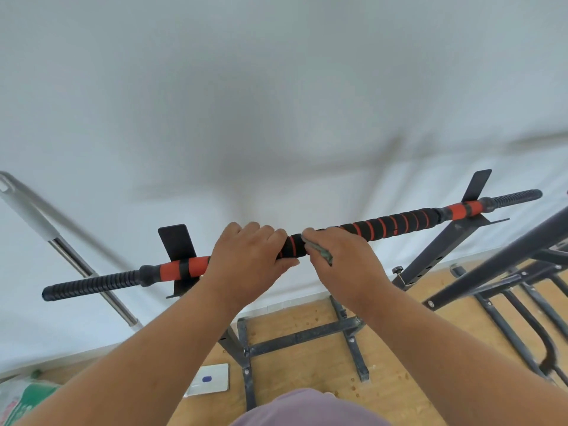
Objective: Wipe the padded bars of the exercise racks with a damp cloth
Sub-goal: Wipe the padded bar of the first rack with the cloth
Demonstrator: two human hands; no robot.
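Both grips sit on the padded bar (396,224), close together near its middle. Left hand (249,259) wraps bare round the black-and-orange foam and steadies it. Right hand (344,259) curls over the bar with the damp cloth (321,252) pinched under the fingers; only a grey-green edge shows. The bar lies across the two black rack cradles (176,244), against the white wall.

I judge the wipe is mid-bar. To do it well: keep the cloth wrapped round the foam, twist while sliding right, hold the bar firm with the left.

In the way: the right cradle plate, where the cloth must be lifted over. A metal pole (76,262) leans at left, a second rack frame (498,265) stands at right; both clear of the stroke.
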